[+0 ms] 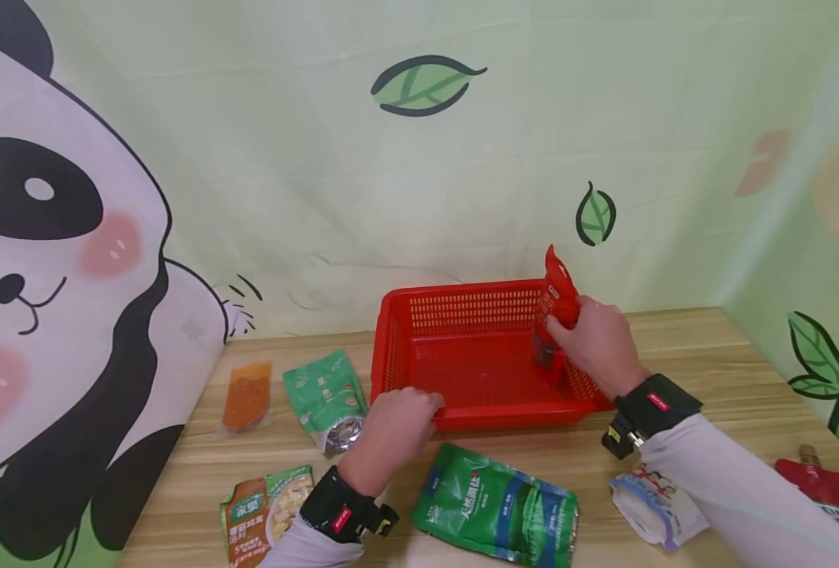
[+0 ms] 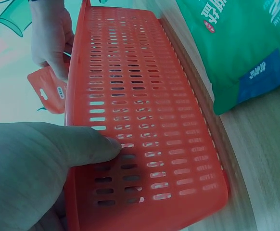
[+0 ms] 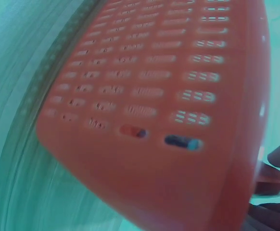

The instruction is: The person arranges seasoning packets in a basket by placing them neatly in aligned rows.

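From where I stand, the red packet [image 1: 560,293] is up at the right end of the red basket [image 1: 462,419], its long axis close to upright — the top end pokes above the rim, the lower end hangs down inside, by the right end wall. Whether its bottom meets the basket floor I can't tell. The right hand [image 1: 599,345] has it, thumb on the side facing me and the fingers closing from behind, so the packet lies just to the left of that wrist. The left hand [image 1: 398,430] is well away from it, at the basket's near left corner, pinching the rim with the thumb laid along the outer wall. The basket runs lengthwise from left to right on the bench [image 1: 675,347], with the packet standing across that line — and a big green bag [image 1: 486,509] lies flat nearer the person.
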Available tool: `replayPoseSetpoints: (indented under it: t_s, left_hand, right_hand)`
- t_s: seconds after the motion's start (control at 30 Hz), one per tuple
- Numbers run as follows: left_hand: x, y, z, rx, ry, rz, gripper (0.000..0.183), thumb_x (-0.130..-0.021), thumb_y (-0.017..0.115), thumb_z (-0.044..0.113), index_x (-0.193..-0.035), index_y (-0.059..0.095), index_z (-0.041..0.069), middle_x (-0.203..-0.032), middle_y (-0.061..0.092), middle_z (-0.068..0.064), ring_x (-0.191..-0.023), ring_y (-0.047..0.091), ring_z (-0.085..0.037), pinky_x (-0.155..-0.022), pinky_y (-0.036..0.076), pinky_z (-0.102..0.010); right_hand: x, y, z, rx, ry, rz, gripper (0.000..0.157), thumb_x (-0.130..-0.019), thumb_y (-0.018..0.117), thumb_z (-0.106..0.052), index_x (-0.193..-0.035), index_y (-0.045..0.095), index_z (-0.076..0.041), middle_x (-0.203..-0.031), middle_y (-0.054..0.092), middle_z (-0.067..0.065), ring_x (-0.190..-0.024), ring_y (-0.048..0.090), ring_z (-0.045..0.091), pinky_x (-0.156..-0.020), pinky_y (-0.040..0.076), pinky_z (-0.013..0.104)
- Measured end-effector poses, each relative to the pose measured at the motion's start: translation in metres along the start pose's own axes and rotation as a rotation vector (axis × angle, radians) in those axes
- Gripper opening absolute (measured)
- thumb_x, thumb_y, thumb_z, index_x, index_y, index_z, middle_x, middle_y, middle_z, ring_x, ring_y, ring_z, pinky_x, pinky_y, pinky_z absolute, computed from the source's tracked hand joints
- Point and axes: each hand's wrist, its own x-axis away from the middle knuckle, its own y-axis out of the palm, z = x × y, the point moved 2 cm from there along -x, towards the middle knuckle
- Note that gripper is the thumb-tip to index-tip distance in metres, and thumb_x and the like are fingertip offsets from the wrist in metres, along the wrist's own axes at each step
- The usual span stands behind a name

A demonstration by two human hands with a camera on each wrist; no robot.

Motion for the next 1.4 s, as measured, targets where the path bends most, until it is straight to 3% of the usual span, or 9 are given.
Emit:
replayPoseSetpoints:
  t_s: [0.2,0.53,0.7,0.8,0.93,1.13,1.2,1.3,1.4]
  left_hand:
    - [0.001,0.001,-0.001,-0.009,-0.008,-0.008,0.028,-0.084,0.086,0.028,-0.107,0.076,0.015,-0.085,0.076,-0.001,-0.067,0.065,-0.014,-0.069,0.061,-0.030]
    - [0.001,0.001,-0.002,-0.033,0.001,-0.009,0.027,-0.084,0.085,0.026,-0.107,0.077,0.016,-0.085,0.077,-0.001,-0.067,0.065,-0.015,-0.071,0.061,-0.030]
    - [0.000,0.001,-0.002,-0.036,-0.001,-0.023,0.025,-0.085,0.085,0.025,-0.107,0.077,0.016,-0.085,0.077,-0.001,-0.067,0.065,-0.014,-0.071,0.061,-0.030]
    - [0.000,0.000,-0.002,-0.037,-0.004,-0.027,0.024,-0.085,0.084,0.024,-0.106,0.076,0.016,-0.084,0.076,0.000,-0.066,0.063,-0.014,-0.070,0.061,-0.029]
    - [0.000,0.001,-0.001,-0.033,-0.004,-0.027,0.023,-0.085,0.085,0.023,-0.105,0.076,0.016,-0.083,0.076,0.000,-0.065,0.062,-0.013,-0.068,0.060,-0.028]
    - [0.001,0.003,-0.001,-0.024,-0.002,-0.032,0.024,-0.085,0.085,0.023,-0.105,0.077,0.015,-0.084,0.076,-0.001,-0.066,0.064,-0.013,-0.068,0.061,-0.029]
    - [0.001,0.003,-0.001,-0.033,0.003,-0.025,0.022,-0.085,0.084,0.023,-0.104,0.077,0.015,-0.084,0.076,-0.001,-0.066,0.065,-0.013,-0.067,0.060,-0.028]
    - [0.001,0.003,-0.001,-0.038,0.007,-0.019,0.021,-0.085,0.084,0.024,-0.103,0.077,0.015,-0.084,0.076,-0.001,-0.067,0.065,-0.014,-0.066,0.059,-0.028]
    - [0.001,0.002,-0.002,-0.037,0.002,-0.021,0.024,-0.085,0.085,0.025,-0.105,0.077,0.015,-0.085,0.077,-0.001,-0.067,0.065,-0.014,-0.068,0.060,-0.029]
  right_hand:
    - [0.008,-0.007,0.002,0.039,-0.048,-0.027,0.045,-0.094,0.071,-0.035,-0.113,0.058,0.004,-0.088,0.070,0.018,-0.066,0.060,0.024,-0.053,0.048,0.026]
    - [0.029,-0.025,0.009,0.045,-0.070,-0.128,0.062,-0.094,0.072,-0.036,-0.137,0.054,0.006,-0.119,0.069,0.026,-0.096,0.066,0.036,-0.075,0.062,0.042]
    - [0.042,-0.033,0.020,0.023,-0.123,-0.168,0.052,-0.094,0.073,-0.030,-0.132,0.060,0.003,-0.121,0.070,0.024,-0.105,0.067,0.038,-0.084,0.062,0.049]
    - [0.052,-0.040,0.027,0.021,-0.209,-0.199,0.038,-0.092,0.076,-0.025,-0.120,0.068,-0.001,-0.108,0.074,0.016,-0.096,0.069,0.029,-0.081,0.062,0.044]
    - [0.068,-0.047,0.037,0.063,-0.377,-0.253,0.020,-0.087,0.082,-0.018,-0.105,0.076,-0.014,-0.093,0.073,-0.007,-0.085,0.066,0.011,-0.074,0.060,0.028]
    - [0.091,-0.055,0.052,0.079,-0.608,-0.281,0.026,-0.080,0.087,-0.013,-0.094,0.076,-0.032,-0.089,0.069,-0.021,-0.080,0.061,-0.004,-0.071,0.059,0.022]
    - [0.095,-0.058,0.058,0.082,-0.614,-0.358,0.025,-0.080,0.086,-0.016,-0.098,0.077,-0.030,-0.092,0.070,-0.020,-0.081,0.062,-0.004,-0.070,0.059,0.022]
    - [0.098,-0.060,0.068,0.114,-0.541,-0.511,0.027,-0.081,0.085,-0.021,-0.107,0.077,-0.026,-0.099,0.073,-0.016,-0.086,0.066,0.001,-0.073,0.060,0.025]
    - [0.101,-0.059,0.078,0.181,-0.424,-0.658,0.038,-0.078,0.088,-0.023,-0.114,0.075,-0.026,-0.114,0.072,-0.008,-0.102,0.068,0.016,-0.084,0.061,0.040]
